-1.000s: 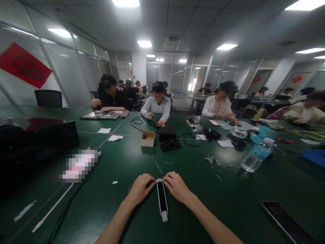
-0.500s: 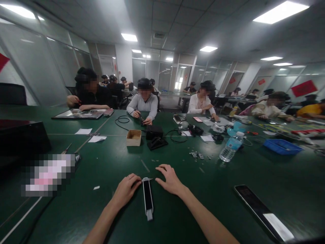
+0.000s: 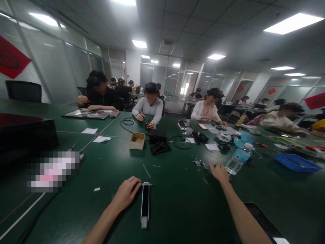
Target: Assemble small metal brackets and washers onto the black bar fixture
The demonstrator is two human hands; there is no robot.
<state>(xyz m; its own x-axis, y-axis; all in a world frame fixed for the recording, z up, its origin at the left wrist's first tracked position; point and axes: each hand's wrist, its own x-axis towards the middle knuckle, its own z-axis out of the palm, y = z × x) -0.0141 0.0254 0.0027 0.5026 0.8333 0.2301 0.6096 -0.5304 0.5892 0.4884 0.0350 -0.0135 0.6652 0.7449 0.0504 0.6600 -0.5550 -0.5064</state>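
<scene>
Left hand (image 3: 129, 193) curled at slim white-rimmed black bar (image 3: 145, 204), grip unclear, right hand (image 3: 220, 173) loosely open near metallic bits (image 3: 201, 164), glossy green bench (image 3: 182, 206)

open green tabletop (image 3: 177, 200) before small metal parts (image 3: 200, 164), bottle (image 3: 239, 159) just right

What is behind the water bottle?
Behind the water bottle, part of a light-blue object shows around the cap, and an orange-and-black item lies farther right. The bottle hides the light-blue object's lower part, so its full shape cannot be told.
</scene>
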